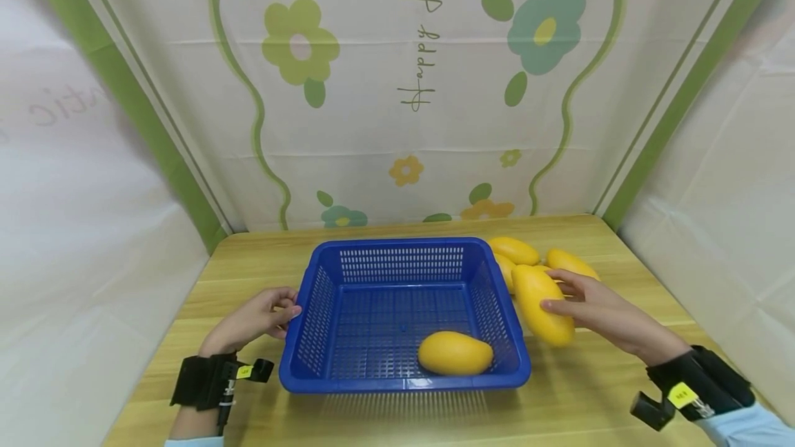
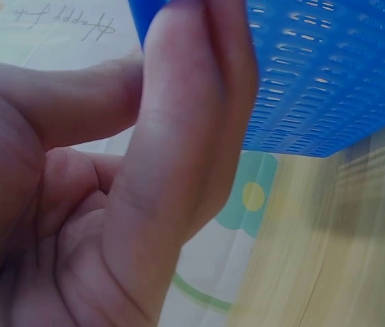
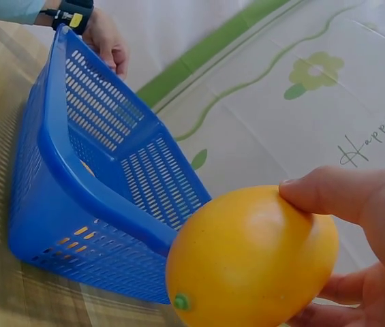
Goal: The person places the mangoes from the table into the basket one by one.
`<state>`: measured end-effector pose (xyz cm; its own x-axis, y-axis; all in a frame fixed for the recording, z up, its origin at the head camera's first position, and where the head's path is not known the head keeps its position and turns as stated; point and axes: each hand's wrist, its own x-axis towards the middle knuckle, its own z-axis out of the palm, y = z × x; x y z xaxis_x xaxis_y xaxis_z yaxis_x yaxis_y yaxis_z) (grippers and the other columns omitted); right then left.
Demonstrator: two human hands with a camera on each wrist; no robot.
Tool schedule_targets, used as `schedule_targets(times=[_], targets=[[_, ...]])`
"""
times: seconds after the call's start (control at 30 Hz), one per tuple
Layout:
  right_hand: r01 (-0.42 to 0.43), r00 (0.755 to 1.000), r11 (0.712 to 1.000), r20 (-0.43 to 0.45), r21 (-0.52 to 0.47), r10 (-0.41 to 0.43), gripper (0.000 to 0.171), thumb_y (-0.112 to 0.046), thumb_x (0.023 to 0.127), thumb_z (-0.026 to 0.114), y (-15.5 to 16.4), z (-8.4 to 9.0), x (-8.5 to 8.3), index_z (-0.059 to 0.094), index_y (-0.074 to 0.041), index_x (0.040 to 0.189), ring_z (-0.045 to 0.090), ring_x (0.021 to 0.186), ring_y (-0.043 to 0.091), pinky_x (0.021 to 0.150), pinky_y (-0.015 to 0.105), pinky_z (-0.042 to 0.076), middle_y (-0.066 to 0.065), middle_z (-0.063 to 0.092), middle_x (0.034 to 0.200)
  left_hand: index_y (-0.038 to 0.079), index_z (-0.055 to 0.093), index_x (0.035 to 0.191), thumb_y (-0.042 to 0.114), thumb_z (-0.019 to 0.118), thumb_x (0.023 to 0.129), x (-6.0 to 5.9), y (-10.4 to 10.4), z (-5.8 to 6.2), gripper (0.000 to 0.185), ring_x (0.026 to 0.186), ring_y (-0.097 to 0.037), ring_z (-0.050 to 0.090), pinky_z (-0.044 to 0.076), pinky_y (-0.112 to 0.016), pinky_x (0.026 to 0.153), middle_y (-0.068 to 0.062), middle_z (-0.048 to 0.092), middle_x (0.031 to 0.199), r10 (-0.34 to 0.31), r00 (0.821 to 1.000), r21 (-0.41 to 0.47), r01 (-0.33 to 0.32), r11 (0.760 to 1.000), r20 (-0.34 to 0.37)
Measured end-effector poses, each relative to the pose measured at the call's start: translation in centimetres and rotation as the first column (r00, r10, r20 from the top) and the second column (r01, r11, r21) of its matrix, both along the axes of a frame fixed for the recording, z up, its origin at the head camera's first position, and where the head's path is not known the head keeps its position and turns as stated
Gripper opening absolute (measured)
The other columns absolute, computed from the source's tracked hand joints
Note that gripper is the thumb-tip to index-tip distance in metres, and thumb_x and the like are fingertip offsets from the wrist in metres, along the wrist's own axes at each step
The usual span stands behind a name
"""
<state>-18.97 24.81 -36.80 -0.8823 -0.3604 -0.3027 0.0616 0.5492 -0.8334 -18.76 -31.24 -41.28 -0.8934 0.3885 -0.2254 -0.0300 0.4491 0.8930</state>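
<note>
A blue plastic basket (image 1: 404,385) with slotted walls stands on the table, and one yellow mango (image 1: 455,353) lies inside, near its front right corner. At the left rim, my left hand (image 1: 263,316) pinches the basket between thumb and fingers; the left wrist view shows the fingers (image 2: 172,129) close up against the blue plastic. My right hand (image 1: 596,305) grips another yellow mango (image 1: 542,305) just outside the basket's right wall. In the right wrist view this held mango (image 3: 247,259) shows a small green stem spot, with the thumb on top and fingers behind it.
Several more yellow mangoes (image 1: 514,250) lie on the wooden table (image 1: 248,261) behind the right hand, next to the basket's back right corner. A white cloth (image 1: 373,123) printed with flowers hangs behind the table, and pale cloth walls flank both sides.
</note>
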Motion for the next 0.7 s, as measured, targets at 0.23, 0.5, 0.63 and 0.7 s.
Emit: schedule_targets(times=[0.23,0.5,0.63,0.7], targets=[[0.002,1.0,1.0,-0.002,-0.011,-0.002,0.083,-0.034,0.098,0.063,-0.9,0.6,-0.2,0.016,0.002,0.156,0.054,0.126,0.036,0.092,0.043,0.055,0.036,0.028,0.154,-0.009,0.05,0.126,0.022,0.056,0.103,0.0,-0.1,0.0,0.039,0.087,-0.023,0.069,0.062,-0.036,0.075,-0.018,0.059,0.108,0.002,1.0,-0.002,-0.002,1.0,0.0],[-0.008,1.0,1.0,-0.012,-0.008,0.008,0.078,-0.036,0.096,0.065,-1.7,1.1,-0.4,0.024,-0.001,0.153,0.055,0.122,0.034,0.091,0.042,0.054,0.032,0.035,0.151,-0.011,0.049,0.126,0.019,0.055,0.104,0.1,0.0,0.2,0.038,0.087,-0.023,0.069,0.062,-0.035,0.074,-0.017,0.059,0.107,-0.012,1.0,0.017,0.012,1.0,-0.007],[-0.015,1.0,1.0,-0.008,-0.02,0.014,0.078,-0.035,0.096,0.065,-1.9,1.1,-0.5,0.024,-0.001,0.153,0.057,0.119,0.031,0.092,0.043,0.055,0.032,0.037,0.15,-0.011,0.049,0.127,0.019,0.055,0.104,0.1,0.1,0.2,0.038,0.087,-0.023,0.069,0.062,-0.035,0.074,-0.017,0.059,0.107,-0.009,1.0,0.02,0.009,1.0,-0.001],[-0.02,1.0,0.999,-0.01,-0.028,0.02,0.078,-0.034,0.096,0.065,-1.9,1.1,-0.6,0.024,0.0,0.153,0.058,0.117,0.029,0.093,0.043,0.054,0.032,0.038,0.15,-0.011,0.048,0.128,0.019,0.055,0.104,0.1,0.1,0.2,0.039,0.087,-0.023,0.069,0.062,-0.035,0.074,-0.017,0.059,0.108,-0.007,1.0,0.022,0.007,1.0,0.002]])
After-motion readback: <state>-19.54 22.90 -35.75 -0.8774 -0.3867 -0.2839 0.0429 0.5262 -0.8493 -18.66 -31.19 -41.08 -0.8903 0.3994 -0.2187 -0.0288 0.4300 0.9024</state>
